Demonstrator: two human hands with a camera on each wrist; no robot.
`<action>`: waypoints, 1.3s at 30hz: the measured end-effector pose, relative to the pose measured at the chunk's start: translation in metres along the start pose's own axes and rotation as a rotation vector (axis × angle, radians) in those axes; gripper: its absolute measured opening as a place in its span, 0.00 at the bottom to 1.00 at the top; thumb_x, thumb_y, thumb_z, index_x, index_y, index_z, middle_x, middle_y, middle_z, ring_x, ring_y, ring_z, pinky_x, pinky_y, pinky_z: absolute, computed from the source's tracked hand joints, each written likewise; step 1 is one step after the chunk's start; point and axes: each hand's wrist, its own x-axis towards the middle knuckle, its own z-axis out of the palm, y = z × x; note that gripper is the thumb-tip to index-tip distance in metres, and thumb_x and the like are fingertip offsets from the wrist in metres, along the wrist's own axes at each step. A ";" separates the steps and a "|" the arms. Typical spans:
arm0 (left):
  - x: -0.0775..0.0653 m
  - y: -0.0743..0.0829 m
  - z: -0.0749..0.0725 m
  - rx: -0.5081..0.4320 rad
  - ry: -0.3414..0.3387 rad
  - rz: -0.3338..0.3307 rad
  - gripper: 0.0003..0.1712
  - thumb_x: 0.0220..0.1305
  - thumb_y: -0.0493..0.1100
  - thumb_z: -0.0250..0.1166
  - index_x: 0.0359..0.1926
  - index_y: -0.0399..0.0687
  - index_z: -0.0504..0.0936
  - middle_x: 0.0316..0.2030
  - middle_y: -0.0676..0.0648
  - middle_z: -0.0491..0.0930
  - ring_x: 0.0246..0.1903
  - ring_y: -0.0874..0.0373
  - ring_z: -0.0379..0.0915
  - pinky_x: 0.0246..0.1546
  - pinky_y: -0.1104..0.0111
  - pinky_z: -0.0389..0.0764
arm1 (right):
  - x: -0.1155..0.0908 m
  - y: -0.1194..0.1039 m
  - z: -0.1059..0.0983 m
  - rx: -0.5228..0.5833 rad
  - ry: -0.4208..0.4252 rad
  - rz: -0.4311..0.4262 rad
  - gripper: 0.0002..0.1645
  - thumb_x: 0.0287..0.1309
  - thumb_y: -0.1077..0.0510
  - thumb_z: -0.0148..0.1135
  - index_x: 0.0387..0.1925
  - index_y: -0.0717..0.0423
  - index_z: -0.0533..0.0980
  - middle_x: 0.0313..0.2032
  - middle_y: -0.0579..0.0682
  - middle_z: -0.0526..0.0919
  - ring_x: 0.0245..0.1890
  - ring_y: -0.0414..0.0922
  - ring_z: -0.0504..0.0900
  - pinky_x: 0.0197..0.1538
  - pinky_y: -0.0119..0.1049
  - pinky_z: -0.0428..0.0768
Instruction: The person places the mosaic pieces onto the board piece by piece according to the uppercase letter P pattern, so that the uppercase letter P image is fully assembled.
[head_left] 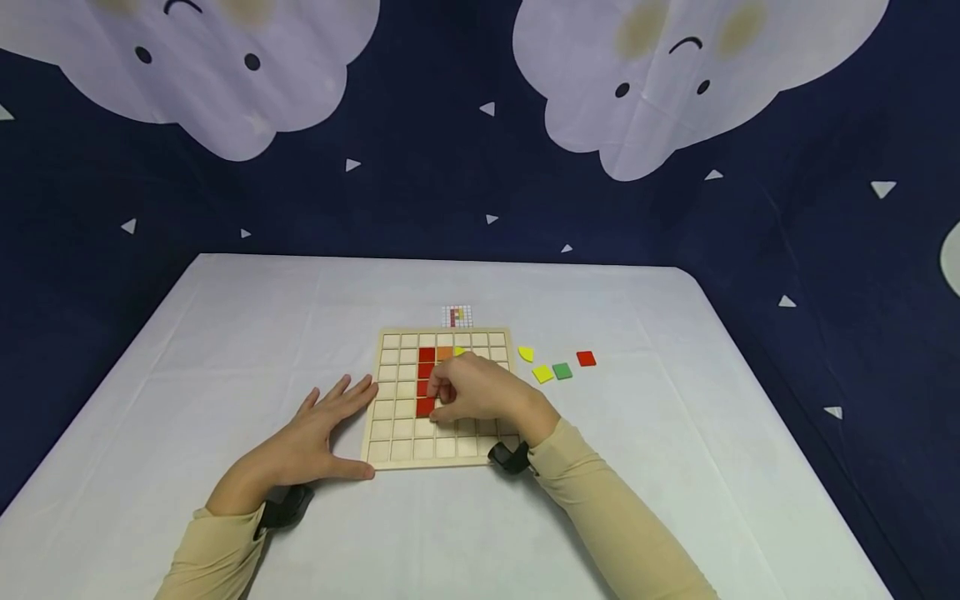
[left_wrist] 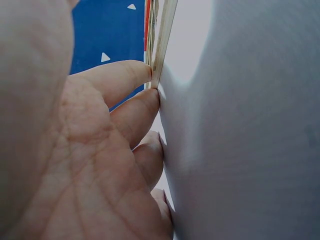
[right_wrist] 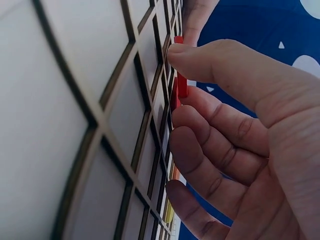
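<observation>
A wooden grid board (head_left: 401,451) lies on the white table, and a column of red square tiles (head_left: 427,354) fills several of its cells. My right hand (head_left: 480,390) is over the board, pinching a red tile (right_wrist: 182,65) between thumb and index finger, close above the grid at the column's near end. Beside the column's top sit an orange tile (head_left: 445,352) and a yellow piece (head_left: 459,351), the latter partly hidden by my right hand. My left hand (head_left: 318,433) lies spread at the board's left side, its fingertips and thumb against the edge.
Right of the board lie a yellow rounded piece (head_left: 527,354), a yellow tile (head_left: 543,374), a green tile (head_left: 562,371) and a loose red tile (head_left: 587,358). A small printed pattern card (head_left: 457,316) is behind the board. Dark blue cloth (head_left: 435,192) with clouds hangs behind the table.
</observation>
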 end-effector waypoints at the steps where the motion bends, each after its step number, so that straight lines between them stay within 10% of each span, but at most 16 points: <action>1: 0.000 0.000 0.000 0.001 0.000 0.000 0.70 0.45 0.62 0.87 0.84 0.45 0.62 0.85 0.37 0.55 0.84 0.27 0.40 0.77 0.24 0.35 | 0.000 0.000 0.000 0.002 0.000 0.001 0.11 0.58 0.54 0.81 0.38 0.51 0.85 0.29 0.40 0.82 0.32 0.37 0.78 0.40 0.30 0.78; 39: 0.000 -0.002 0.000 0.004 -0.007 -0.008 0.71 0.45 0.63 0.87 0.84 0.45 0.61 0.85 0.37 0.54 0.85 0.28 0.38 0.76 0.23 0.34 | -0.006 0.011 -0.012 0.021 0.027 -0.024 0.10 0.61 0.54 0.79 0.41 0.50 0.87 0.27 0.39 0.83 0.29 0.35 0.78 0.38 0.30 0.78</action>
